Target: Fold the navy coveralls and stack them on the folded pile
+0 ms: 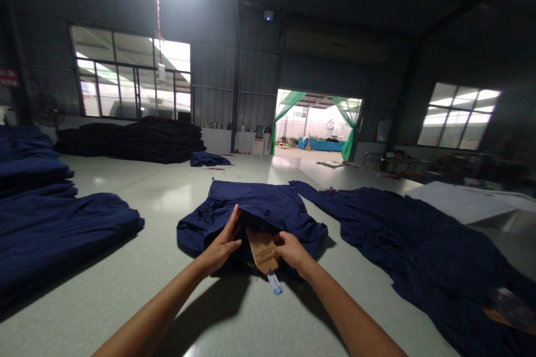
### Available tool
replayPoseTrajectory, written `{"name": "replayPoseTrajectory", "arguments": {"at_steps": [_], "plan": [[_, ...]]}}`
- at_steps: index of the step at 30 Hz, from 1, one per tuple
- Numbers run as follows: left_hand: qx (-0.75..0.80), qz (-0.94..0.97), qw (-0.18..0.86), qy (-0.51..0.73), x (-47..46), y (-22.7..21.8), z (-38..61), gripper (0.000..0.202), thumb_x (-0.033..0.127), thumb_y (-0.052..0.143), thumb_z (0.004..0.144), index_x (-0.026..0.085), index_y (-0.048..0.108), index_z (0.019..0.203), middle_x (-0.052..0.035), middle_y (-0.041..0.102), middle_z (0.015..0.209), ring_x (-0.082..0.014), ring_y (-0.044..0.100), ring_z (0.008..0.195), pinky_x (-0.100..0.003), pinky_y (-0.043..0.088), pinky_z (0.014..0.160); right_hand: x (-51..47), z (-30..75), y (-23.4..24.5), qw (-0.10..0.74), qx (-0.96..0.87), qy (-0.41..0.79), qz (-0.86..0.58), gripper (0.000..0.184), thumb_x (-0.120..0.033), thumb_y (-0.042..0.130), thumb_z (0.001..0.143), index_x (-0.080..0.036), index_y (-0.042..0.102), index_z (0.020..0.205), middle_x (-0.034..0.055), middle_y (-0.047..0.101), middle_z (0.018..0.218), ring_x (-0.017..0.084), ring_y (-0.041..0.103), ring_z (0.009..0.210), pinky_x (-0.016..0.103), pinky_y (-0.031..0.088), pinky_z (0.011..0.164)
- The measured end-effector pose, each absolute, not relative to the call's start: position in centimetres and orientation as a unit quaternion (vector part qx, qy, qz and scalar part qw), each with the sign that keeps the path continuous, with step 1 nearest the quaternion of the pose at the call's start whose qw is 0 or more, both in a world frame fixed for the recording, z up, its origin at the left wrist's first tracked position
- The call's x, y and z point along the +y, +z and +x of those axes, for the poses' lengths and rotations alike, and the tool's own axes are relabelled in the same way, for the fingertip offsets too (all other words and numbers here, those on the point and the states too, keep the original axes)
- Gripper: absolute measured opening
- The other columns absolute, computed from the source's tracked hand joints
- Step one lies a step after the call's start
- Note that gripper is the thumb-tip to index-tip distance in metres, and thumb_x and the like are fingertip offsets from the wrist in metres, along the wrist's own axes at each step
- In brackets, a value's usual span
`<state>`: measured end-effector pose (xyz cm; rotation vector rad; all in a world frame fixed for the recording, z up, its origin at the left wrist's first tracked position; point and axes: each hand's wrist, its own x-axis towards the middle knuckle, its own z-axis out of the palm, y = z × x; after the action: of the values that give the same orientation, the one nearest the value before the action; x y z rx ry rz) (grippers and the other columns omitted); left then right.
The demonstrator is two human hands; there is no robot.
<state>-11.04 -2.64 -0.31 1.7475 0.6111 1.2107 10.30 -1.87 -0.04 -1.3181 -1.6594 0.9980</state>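
Observation:
A folded navy garment (255,209) lies on the pale table (138,268) in front of me. My left hand (221,242) rests on its near left edge, fingers stretched out flat against the cloth. My right hand (291,249) is closed on a brown cardboard hang tag (263,251) at the garment's near edge. A small blue and white label (275,283) dangles below the tag onto the table.
Navy garments (419,245) lie spread to the right. A stack of navy cloth (46,217) sits at the left. A dark pile (142,139) and a small navy piece (208,159) lie farther back. White sheets (464,203) rest at the right. An open doorway (318,128) is beyond.

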Motion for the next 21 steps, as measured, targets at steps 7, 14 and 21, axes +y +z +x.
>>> {"name": "replayPoseTrajectory", "arguments": {"at_steps": [7,14,21], "plan": [[0.298,0.702,0.414,0.496,-2.9,0.7,-11.6,0.078,0.025,0.044,0.078,0.033,-0.002,0.141,0.0059,0.000,0.150,-0.0184,-0.001,0.136,-0.040,0.007,0.110,-4.4,11.3,3.7,0.216,-0.807,0.373,-0.402,0.019,-0.006,0.047,0.052,-0.017,0.058,0.063,-0.0021,0.064,0.072,0.011,0.055,0.067,0.020,0.038,0.059],[0.322,0.667,0.482,0.468,-4.5,2.3,-11.2,0.071,0.030,0.035,0.083,0.043,-0.012,0.136,0.0053,-0.004,0.150,-0.0215,0.036,0.125,-0.038,0.040,0.092,-6.0,9.4,3.9,0.272,-0.794,0.282,-0.465,0.031,-0.025,0.061,0.066,-0.017,0.057,0.096,0.0037,0.064,0.083,0.014,0.056,0.072,0.024,0.040,0.064],[0.287,0.693,0.432,0.501,-3.6,1.7,-11.4,0.073,0.032,0.044,0.081,0.038,0.001,0.140,0.0054,0.001,0.150,-0.0234,0.024,0.132,-0.040,0.024,0.106,-5.1,8.1,2.0,0.284,-0.796,0.133,-0.517,0.027,-0.005,0.044,0.065,-0.015,0.059,0.084,0.0040,0.062,0.078,0.014,0.054,0.070,0.024,0.037,0.064]]}}
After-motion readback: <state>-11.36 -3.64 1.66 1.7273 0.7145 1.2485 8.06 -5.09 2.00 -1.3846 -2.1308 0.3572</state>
